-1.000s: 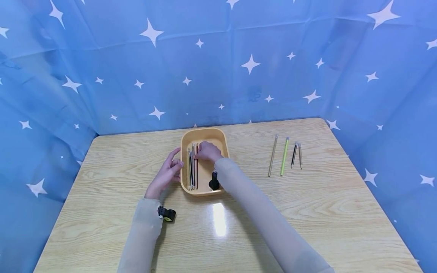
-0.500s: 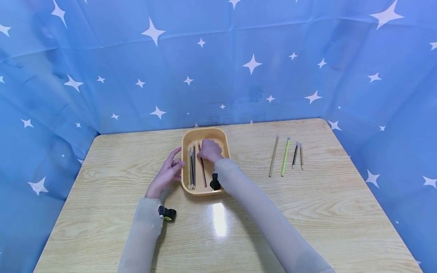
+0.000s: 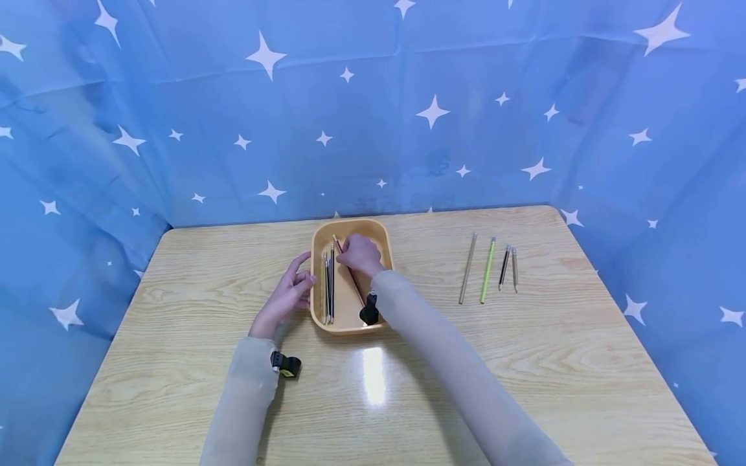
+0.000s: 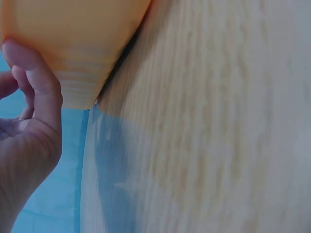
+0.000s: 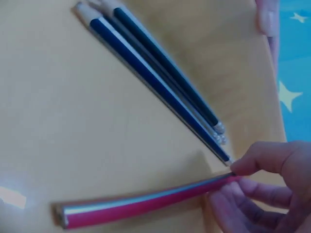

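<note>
In the head view, my right hand (image 3: 361, 254) is inside a yellow-orange plastic bin (image 3: 344, 312), pinching a red pencil (image 3: 355, 283) near one end between thumb and fingers. That pencil slants, its far end toward the upper left; the right wrist view shows its red-and-silver striped barrel (image 5: 141, 204) just above or on the bin floor. Dark pencils (image 5: 160, 87) lie side by side along the bin's left wall, apart from the red one except near my fingertips. My left hand (image 3: 287, 294) rests against the bin's left side from outside, fingers loosely bent.
To the right on the wooden table (image 3: 553, 362) lie a long tan pencil (image 3: 467, 268), a lime-green pencil (image 3: 487, 270), a short black pencil (image 3: 504, 266) and a short tan pencil (image 3: 515, 267). A blue star-patterned curtain (image 3: 361, 175) hangs behind the table.
My right hand has drawn the red pencil away from the row of dark ones. Its near end swung right, so it went from upright to slanted. The left hand has stayed put.
</note>
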`<state>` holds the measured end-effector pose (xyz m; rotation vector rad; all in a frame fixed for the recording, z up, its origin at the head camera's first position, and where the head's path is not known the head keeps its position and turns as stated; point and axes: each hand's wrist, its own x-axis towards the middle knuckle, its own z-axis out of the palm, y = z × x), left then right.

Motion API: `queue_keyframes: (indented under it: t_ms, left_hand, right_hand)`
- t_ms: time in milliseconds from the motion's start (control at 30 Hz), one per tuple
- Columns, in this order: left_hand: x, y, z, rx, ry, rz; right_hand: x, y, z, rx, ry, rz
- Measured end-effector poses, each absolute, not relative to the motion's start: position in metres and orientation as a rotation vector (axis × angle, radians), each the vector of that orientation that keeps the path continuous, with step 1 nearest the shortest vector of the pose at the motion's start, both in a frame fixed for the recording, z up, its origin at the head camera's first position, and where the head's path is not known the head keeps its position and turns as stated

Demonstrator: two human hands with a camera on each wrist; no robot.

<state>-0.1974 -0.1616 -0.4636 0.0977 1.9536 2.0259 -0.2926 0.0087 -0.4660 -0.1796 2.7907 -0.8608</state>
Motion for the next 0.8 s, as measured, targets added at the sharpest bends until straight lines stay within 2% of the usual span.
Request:
queue_keyframes:
  t_ms: [167,500,800]
  left_hand:
    - [-0.197,-0.161,-0.464,0.105,1.947,2.042]
    - [-0.196,-0.163,-0.465,0.113,1.951,2.051]
    - [-0.197,-0.161,-0.464,0.116,1.934,2.058]
  right_hand:
    - [-0.291,0.016,-0.462,-0.221,2.675,-1.132]
    - [-0.293,0.027,-0.451,-0.112,2.354,-1.591]
    - [-0.293,0.041,-0.429,-0.098,2.286,-1.712]
